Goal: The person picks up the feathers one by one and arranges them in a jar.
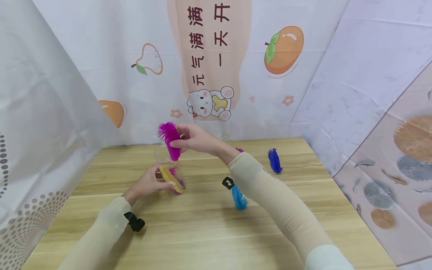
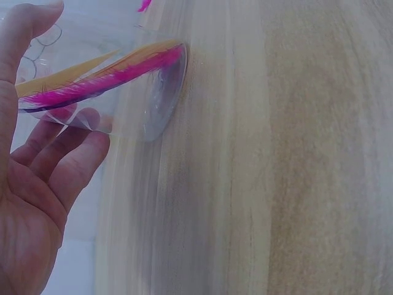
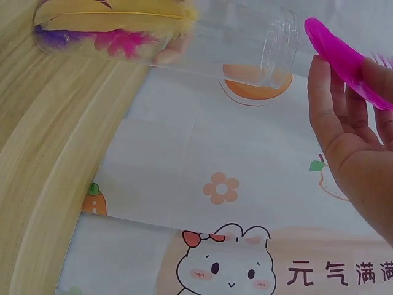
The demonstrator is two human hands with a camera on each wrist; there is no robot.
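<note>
A clear plastic jar (image 1: 167, 168) stands on the wooden table (image 1: 209, 225), with a yellow feather (image 1: 170, 179) and pink and purple feathers inside. My left hand (image 1: 148, 183) curls round the jar's lower part; in the left wrist view its fingers (image 2: 61, 153) lie against the jar (image 2: 123, 92). My right hand (image 1: 194, 139) pinches a magenta feather (image 1: 170, 139) just above the jar's mouth. The right wrist view shows that feather (image 3: 344, 58) beside the jar's open rim (image 3: 279, 49).
A light blue feather (image 1: 239, 197) lies on the table under my right forearm. A dark blue feather (image 1: 275, 160) lies further right, and a bit of a pink one (image 1: 239, 150) shows behind my wrist. Printed cloth walls close in the table at the back and sides.
</note>
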